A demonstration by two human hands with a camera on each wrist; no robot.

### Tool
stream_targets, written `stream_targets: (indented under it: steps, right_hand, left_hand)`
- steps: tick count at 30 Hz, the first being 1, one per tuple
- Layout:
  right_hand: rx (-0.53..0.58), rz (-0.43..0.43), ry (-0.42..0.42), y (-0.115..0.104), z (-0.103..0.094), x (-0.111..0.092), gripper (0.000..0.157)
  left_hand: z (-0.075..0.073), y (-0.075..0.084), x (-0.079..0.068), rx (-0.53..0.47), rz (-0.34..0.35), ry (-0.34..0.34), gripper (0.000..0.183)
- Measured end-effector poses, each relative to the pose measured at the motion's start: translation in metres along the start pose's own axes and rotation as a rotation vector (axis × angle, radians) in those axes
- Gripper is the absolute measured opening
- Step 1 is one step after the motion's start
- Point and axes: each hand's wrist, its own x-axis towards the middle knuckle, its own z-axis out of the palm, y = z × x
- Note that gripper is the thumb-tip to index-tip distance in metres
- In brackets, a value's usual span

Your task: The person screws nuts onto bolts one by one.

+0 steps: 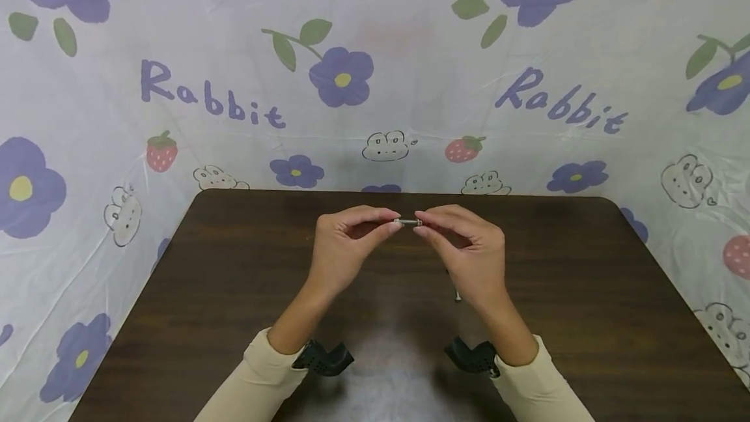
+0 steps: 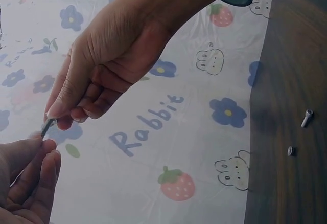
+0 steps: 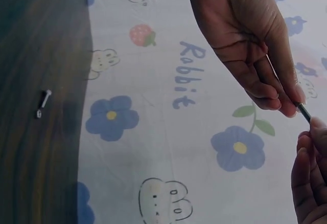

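Above the far part of the table, a small metal bolt point(image 1: 409, 221) lies roughly level between both hands. My left hand point(image 1: 346, 243) pinches one end of it between thumb and fingertips. The other end is pinched by my right hand point(image 1: 471, 246) in the same way. The fingertips cover both ends, so I cannot tell whether a nut sits on the bolt. In the left wrist view, a second bolt point(image 2: 307, 118) lies on the table with a loose nut point(image 2: 291, 151) near it. The right wrist view also shows this second bolt point(image 3: 46, 99) and nut point(image 3: 39, 114).
A dark brown wooden table point(image 1: 246, 279) spreads under the hands. White cloth point(image 1: 410, 103) printed with flowers, rabbits and strawberries hangs behind it and at both sides. Each wrist wears a black device, such as the one on the left wrist point(image 1: 325, 358).
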Motion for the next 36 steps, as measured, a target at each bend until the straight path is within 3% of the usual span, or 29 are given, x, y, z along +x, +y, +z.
stream_targets:
  steps: [8,15,20,27,36]
  right_hand:
    - [-0.115,-0.081,-0.02,-0.005,0.002,-0.005,0.032]
    - [-0.127,-0.09,-0.023,-0.006,0.003,-0.014,0.033]
    - [-0.063,-0.068,-0.033,-0.007,0.006,-0.016,0.031]
    - [0.108,0.026,-0.023,-0.009,0.007,-0.01,0.023]
    - [0.152,0.054,0.008,-0.01,0.009,-0.009,0.017]
  left_hand:
    - [-0.001,0.004,-0.01,0.024,-0.025,0.011,0.013]
    - [0.0,0.006,-0.021,0.031,-0.022,0.008,0.014]
    - [-0.002,0.009,-0.024,0.044,-0.011,0.011,0.014]
    - [-0.002,0.015,-0.015,0.045,0.052,0.025,0.015]
    - [-0.001,0.016,-0.012,0.051,0.086,0.012,0.015]
